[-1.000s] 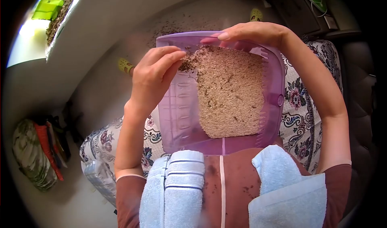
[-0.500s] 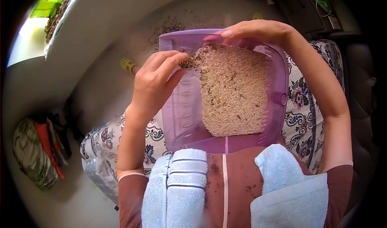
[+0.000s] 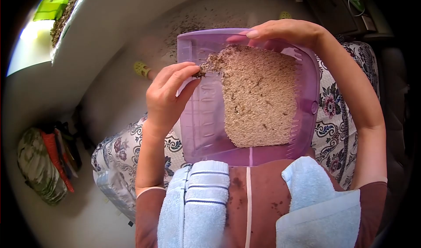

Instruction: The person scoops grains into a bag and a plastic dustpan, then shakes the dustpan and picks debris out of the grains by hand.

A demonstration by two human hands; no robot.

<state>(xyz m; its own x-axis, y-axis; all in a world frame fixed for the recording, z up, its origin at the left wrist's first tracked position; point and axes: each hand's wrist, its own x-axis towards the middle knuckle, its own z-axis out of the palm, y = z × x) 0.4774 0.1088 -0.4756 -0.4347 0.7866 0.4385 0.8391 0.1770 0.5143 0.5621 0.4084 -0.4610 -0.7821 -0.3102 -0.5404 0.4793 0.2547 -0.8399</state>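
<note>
A translucent purple plastic scoop-shaped tray rests over my lap, bearing a spread of small beige grains. Dark bits are scattered through the grains, and a thin trail of darker husk bits runs from their upper left corner. My left hand is over the tray's left side, thumb and fingers pinched on some of these dark husk bits. At the far edge, my right hand holds the rim, thumb on top; its other fingers show partly through the plastic.
Dark debris lies on the floor beyond the tray. A patterned cloth covers the seat under me. Light blue towels hang over my shoulders. At upper left is a ledge with dried bits and a green packet. Bags stand at left.
My left hand has moved slightly down, and its fingers have closed more on the dark bits. The view has shifted a little; my right hand keeps its hold on the rim.
</note>
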